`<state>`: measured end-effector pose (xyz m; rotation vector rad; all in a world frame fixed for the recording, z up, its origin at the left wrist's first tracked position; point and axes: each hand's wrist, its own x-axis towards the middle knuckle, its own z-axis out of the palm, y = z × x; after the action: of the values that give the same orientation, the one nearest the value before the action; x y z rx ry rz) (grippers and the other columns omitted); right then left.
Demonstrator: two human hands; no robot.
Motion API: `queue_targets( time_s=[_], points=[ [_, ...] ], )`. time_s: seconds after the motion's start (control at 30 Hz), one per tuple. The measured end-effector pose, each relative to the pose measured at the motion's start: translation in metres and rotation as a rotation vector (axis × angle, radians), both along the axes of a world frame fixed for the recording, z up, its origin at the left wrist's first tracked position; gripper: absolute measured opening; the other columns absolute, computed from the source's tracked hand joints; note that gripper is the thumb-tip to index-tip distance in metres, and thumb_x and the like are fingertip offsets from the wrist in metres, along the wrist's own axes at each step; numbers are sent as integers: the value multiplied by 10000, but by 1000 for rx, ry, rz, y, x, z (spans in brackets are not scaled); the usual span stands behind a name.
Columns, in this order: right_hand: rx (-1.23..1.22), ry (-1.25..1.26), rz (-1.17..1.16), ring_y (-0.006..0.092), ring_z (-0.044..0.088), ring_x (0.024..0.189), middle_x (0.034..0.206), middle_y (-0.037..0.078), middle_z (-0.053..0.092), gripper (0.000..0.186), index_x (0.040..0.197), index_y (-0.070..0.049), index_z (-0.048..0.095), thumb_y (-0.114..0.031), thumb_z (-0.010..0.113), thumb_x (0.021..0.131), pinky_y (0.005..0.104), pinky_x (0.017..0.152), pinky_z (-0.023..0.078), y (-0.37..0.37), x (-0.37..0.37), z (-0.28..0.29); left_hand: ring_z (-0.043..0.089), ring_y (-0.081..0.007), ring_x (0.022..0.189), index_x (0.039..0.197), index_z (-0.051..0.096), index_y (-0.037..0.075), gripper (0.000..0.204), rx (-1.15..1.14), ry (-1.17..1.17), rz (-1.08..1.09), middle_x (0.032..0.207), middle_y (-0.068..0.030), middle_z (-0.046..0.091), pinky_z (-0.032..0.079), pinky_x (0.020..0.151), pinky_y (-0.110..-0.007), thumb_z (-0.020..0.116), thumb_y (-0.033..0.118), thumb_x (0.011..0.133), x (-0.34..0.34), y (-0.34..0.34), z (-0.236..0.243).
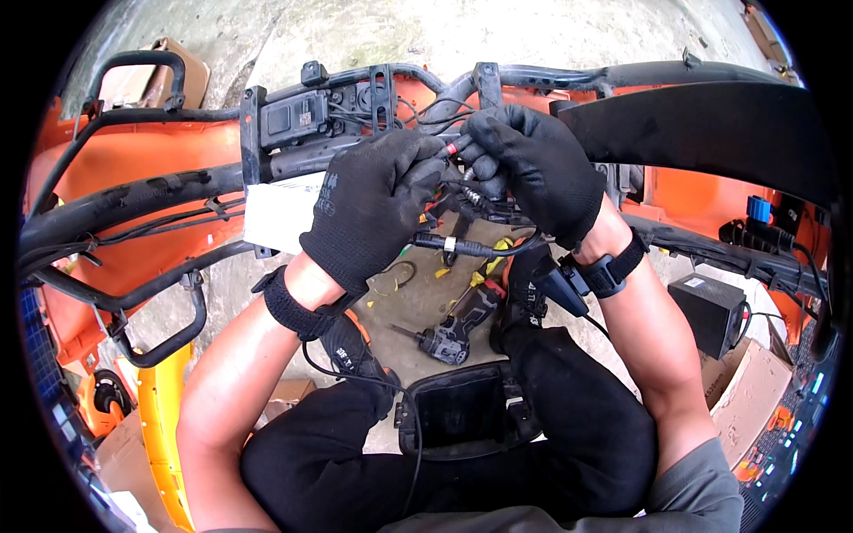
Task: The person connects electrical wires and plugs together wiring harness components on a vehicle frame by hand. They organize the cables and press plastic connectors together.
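My left hand [369,204], in a black glove, pinches a thin black cable connector with a red band [451,149]. Facing it, my right hand [538,173], gloved the same way, has its fingers curled around the other side of that connector; the fingers partly hide it. Both hands are over the black tubular frame [169,189] of a vehicle with orange body panels [115,226]. Just beneath them runs a thicker black cable with a white band [450,244]. A wire bundle in a corrugated sleeve [471,185] hangs close to the right fingers.
A cordless driver [453,327] lies on the concrete between my feet, near yellow scraps. Closer to me is an open black bin [458,410]. A curved black panel [693,133] spans the right side. Cardboard boxes [751,400] and a black box [708,311] stand right.
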<state>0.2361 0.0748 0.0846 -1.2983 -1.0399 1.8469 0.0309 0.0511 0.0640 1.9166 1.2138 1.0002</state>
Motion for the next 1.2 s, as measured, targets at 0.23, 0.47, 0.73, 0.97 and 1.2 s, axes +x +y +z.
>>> queue_targets(
  time_s=[0.23, 0.47, 0.73, 0.97, 1.2],
  points=[
    [0, 54, 12, 39, 568, 639, 779, -17, 636, 257, 1035, -12, 677, -243, 566, 1058, 184, 590, 472, 2, 5, -6, 640, -331, 690, 1032, 698, 0, 149, -95, 2, -24, 767, -189, 649, 480, 651, -385, 656, 86, 917, -4, 4, 2],
    [3, 206, 45, 43, 533, 667, 788, -24, 598, 309, 1120, 33, 649, -245, 519, 1079, 179, 605, 421, -1, 6, -17, 654, -346, 720, 1008, 708, -5, 167, -41, -33, -36, 787, -189, 672, 495, 673, -399, 677, 112, 893, -5, 6, -3],
    [2, 137, 40, 49, 528, 661, 778, -20, 606, 312, 1110, 16, 660, -269, 537, 1072, 183, 607, 430, 4, 8, -24, 626, -352, 676, 943, 695, -13, 134, 76, 11, -11, 736, -192, 636, 482, 641, -411, 690, 99, 870, -2, 5, -7],
    [5, 138, 47, 59, 537, 668, 795, -9, 620, 313, 1109, 14, 665, -269, 539, 1071, 203, 614, 446, 5, 10, -26, 621, -194, 712, 1043, 709, -4, 194, -157, 46, -53, 820, -124, 685, 499, 692, -338, 647, 146, 938, -6, 6, 4],
    [49, 156, 95, 60, 544, 682, 812, -8, 624, 294, 1100, 7, 665, -253, 530, 1075, 200, 627, 450, 6, 13, -23, 653, -119, 799, 1134, 729, 20, 260, -296, 42, -91, 927, -73, 742, 530, 757, -292, 629, 198, 974, -9, 9, 5]
  ],
)
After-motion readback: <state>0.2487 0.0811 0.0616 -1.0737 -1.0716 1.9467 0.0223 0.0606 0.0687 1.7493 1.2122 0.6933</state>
